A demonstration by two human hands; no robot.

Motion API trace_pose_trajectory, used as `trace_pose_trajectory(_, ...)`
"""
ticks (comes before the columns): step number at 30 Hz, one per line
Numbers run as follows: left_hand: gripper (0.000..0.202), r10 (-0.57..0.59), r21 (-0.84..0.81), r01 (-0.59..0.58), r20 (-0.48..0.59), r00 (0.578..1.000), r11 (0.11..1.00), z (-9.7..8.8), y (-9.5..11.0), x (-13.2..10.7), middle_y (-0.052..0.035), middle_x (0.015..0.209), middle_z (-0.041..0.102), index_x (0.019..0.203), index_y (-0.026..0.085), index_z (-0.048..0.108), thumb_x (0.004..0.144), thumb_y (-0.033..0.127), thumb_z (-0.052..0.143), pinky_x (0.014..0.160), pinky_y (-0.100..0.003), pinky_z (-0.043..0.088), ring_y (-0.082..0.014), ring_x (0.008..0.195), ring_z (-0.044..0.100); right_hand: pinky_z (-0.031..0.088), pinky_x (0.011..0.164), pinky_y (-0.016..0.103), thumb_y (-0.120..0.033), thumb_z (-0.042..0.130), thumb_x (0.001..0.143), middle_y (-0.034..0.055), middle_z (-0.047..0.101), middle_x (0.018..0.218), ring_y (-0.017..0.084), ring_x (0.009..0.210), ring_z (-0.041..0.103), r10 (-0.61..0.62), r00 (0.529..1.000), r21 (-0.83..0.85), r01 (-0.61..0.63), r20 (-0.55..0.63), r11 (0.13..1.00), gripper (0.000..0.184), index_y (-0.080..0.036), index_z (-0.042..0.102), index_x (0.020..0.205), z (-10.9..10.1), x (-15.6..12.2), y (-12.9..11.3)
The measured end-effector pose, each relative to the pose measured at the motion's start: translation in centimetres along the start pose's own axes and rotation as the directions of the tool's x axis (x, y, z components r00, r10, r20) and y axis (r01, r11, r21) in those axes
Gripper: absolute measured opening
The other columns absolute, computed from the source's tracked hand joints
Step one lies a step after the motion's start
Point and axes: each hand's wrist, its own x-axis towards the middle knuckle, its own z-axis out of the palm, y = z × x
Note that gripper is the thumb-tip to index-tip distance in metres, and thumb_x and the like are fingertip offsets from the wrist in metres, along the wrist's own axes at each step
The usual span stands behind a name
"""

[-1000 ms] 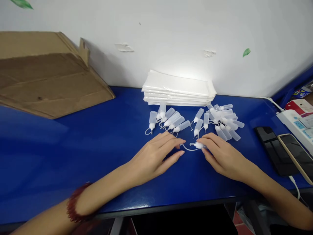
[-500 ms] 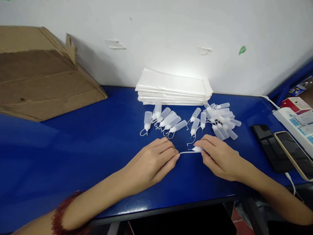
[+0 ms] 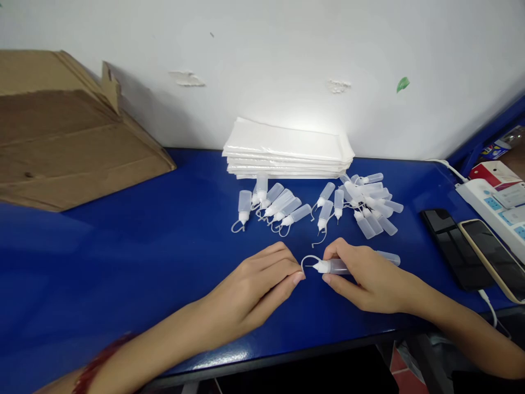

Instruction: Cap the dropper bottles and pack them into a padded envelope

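A small translucent squeeze bottle [image 3: 334,266] with a white pointed tip lies across the fingers of my right hand [image 3: 365,276], which is closed around it just above the blue table [image 3: 123,257]. A thin white cap tether [image 3: 307,261] curls from the tip toward my left hand [image 3: 256,284], whose fingertips pinch its end. Another bottle [image 3: 389,258] lies just behind my right hand. Several more of the same bottles [image 3: 320,205] lie scattered beyond both hands.
A stack of white padded envelopes [image 3: 287,153] leans at the wall behind the bottles. A flattened cardboard box [image 3: 69,137] sits at the far left. Two phones [image 3: 471,249] and a white power strip [image 3: 492,210] lie at the right.
Both hands have drawn a little closer to me with the bottle. The tether, stretched straight half a second ago, now curls into a loop as my hands come together.
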Motion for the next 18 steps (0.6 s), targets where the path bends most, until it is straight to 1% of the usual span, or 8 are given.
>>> trace_pose_trajectory(3, 0.022, -0.097, -0.088, 0.099, 0.032, 0.995, 0.991, -0.2, 0.2, 0.1, -0.0011, 0.076, 0.06, 0.087, 0.016, 0.06, 0.098, 0.015, 0.041, 0.066, -0.026, 0.045, -0.0134, 0.072, 0.053, 0.039, 0.063, 0.028, -0.027, 0.047, 0.093, 0.0024, 0.061, 0.083, 0.015, 0.069, 0.056, -0.045, 0.999, 0.023, 0.045, -0.002, 0.999, 0.012, -0.017, 0.049, 0.1, -0.1, -0.1, 0.0)
trace_pose_trajectory(6, 0.025, -0.209, -0.193, 0.219, 0.069, 0.975, 0.956, -0.5, 0.6, 0.1, 0.001, 0.076, 0.061, 0.083, 0.017, 0.061, 0.098, 0.017, 0.041, 0.064, -0.022, 0.045, -0.0103, 0.07, 0.056, 0.039, 0.062, 0.026, -0.027, 0.048, 0.093, 0.0009, 0.058, 0.081, 0.013, 0.067, 0.053, -0.101, 0.995, 0.053, 0.103, -0.025, 0.993, 0.013, -0.017, 0.051, 0.1, -0.1, -0.2, 0.1)
trace_pose_trajectory(8, 0.026, -0.245, -0.243, 0.254, 0.066, 0.967, 0.936, -0.6, 0.9, 0.1, 0.0023, 0.076, 0.061, 0.081, 0.018, 0.061, 0.098, 0.019, 0.042, 0.065, -0.02, 0.045, -0.0086, 0.069, 0.057, 0.038, 0.061, 0.025, -0.028, 0.048, 0.093, 0.0, 0.056, 0.079, 0.012, 0.065, 0.051, -0.134, 0.99, 0.076, 0.136, -0.039, 0.988, 0.013, -0.017, 0.052, 0.099, -0.1, -0.3, 0.1)
trace_pose_trajectory(12, 0.026, -0.248, -0.279, 0.267, 0.101, 0.963, 0.922, -0.7, 1.2, 0.0, 0.0025, 0.076, 0.062, 0.08, 0.018, 0.061, 0.097, 0.018, 0.042, 0.066, -0.019, 0.044, -0.008, 0.07, 0.058, 0.035, 0.056, 0.024, -0.028, 0.047, 0.092, -0.0026, 0.052, 0.072, 0.01, 0.059, 0.045, -0.177, 0.983, 0.119, 0.181, -0.043, 0.976, 0.012, -0.017, 0.052, 0.096, -0.2, -0.5, 0.0)
trace_pose_trajectory(18, 0.026, -0.25, -0.359, 0.286, 0.143, 0.958, 0.889, -0.8, 1.6, 0.2, 0.0021, 0.077, 0.062, 0.081, 0.019, 0.062, 0.097, 0.017, 0.042, 0.068, -0.019, 0.045, -0.0087, 0.073, 0.058, 0.037, 0.059, 0.024, -0.026, 0.048, 0.092, -0.0014, 0.054, 0.076, 0.01, 0.062, 0.047, -0.217, 0.975, 0.139, 0.222, -0.052, 0.965, 0.011, -0.016, 0.053, 0.096, -0.3, -0.7, -0.2)
